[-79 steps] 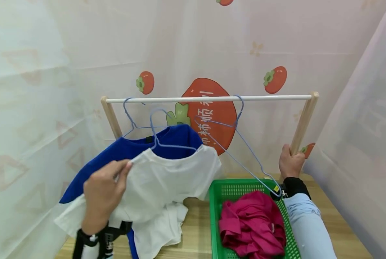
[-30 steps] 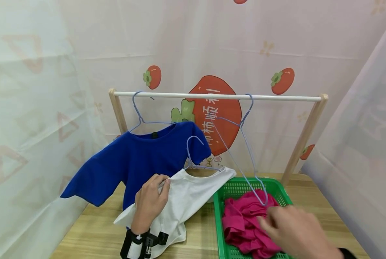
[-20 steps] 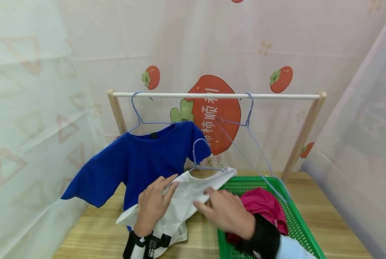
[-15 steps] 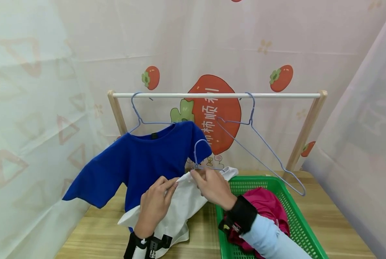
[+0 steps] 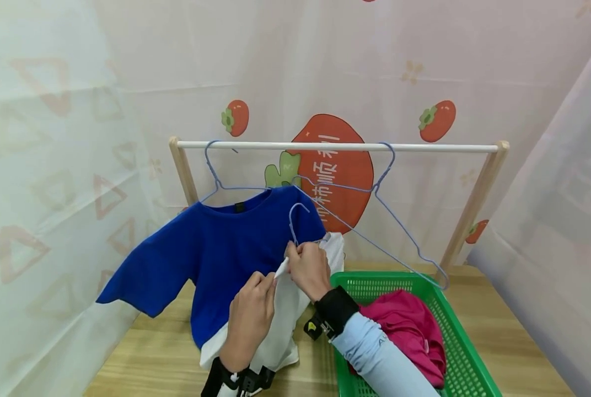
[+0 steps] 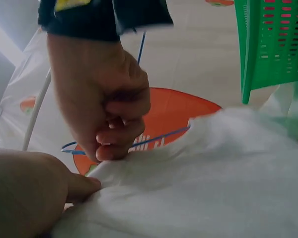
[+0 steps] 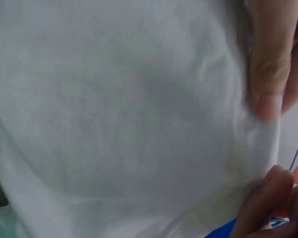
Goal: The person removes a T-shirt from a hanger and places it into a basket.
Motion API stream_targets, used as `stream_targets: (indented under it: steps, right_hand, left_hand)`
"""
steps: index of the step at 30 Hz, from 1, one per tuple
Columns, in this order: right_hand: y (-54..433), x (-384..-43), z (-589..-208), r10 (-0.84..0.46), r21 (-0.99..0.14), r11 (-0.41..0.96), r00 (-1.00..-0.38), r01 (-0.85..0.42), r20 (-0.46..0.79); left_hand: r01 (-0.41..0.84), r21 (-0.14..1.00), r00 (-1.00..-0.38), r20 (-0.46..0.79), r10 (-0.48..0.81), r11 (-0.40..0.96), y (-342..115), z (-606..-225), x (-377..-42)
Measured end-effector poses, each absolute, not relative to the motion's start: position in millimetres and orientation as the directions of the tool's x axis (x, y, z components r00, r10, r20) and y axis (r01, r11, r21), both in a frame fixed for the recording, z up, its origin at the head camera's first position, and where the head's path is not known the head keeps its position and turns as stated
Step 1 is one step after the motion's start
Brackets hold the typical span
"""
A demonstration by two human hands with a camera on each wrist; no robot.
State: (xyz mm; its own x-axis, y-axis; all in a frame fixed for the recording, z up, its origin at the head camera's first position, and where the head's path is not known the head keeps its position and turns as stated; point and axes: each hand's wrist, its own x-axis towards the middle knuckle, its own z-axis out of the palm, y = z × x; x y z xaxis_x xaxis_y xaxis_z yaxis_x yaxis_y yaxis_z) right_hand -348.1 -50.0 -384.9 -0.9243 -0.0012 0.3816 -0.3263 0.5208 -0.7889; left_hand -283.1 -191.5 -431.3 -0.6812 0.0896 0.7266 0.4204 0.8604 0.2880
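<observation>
A white T-shirt (image 5: 283,320) hangs low in front of the rack, partly on a light-blue wire hanger (image 5: 291,220) whose hook sticks up out of the neckline. My left hand (image 5: 250,322) pinches the shirt's shoulder edge between thumb and fingers. Close beside it, my right hand (image 5: 309,270) pinches the collar edge just under the hook; whether it also holds the hanger wire is hidden. The left wrist view shows both hands near each other on the white cloth (image 6: 203,188). Behind, a blue T-shirt (image 5: 241,237) hangs on another hanger.
A white rail (image 5: 439,148) on wooden posts spans the back, bearing an unloaded blue hanger (image 5: 393,156) on its right half. Below stands a green basket (image 5: 466,353) with a crumpled magenta garment (image 5: 404,331), on a wooden table (image 5: 136,353). Printed curtains surround everything.
My right hand let go of the rack's right post, crossed over the basket and took hold of the collar. The white shirt came down, then rose slightly. The unloaded hanger swings.
</observation>
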Motion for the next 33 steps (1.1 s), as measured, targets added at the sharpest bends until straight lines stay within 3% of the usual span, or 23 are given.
stream_targets:
  steps: [6,11,20,28,33]
  right_hand:
    - [-49,-367,-384,0.093,-0.677,0.67,-0.87,-0.306,0.485]
    - [-40,-381,-381,0.159,-0.601,0.763,-0.832,-0.238,0.531]
    - [-17,-399,-372,0.177,-0.584,0.794,-0.855,-0.169,0.488]
    - [7,-404,-366,0.128,-0.626,0.749,-0.881,-0.216,0.456]
    - [12,-403,-361,0.103,-0.623,0.751,-0.892,-0.22,0.439]
  left_hand:
    - [0.392,0.299,-0.697,0.714,0.068,0.87,-190,-429,-279]
    - [0.397,0.236,-0.695,0.708,0.123,0.887,-188,-422,-269]
    - [0.44,0.117,-0.657,0.718,0.23,0.891,-190,-404,-246]
    - [0.578,0.147,-0.696,0.603,0.391,0.803,-204,-388,-227]
    - [0.671,0.178,-0.688,0.513,0.513,0.72,-213,-385,-230]
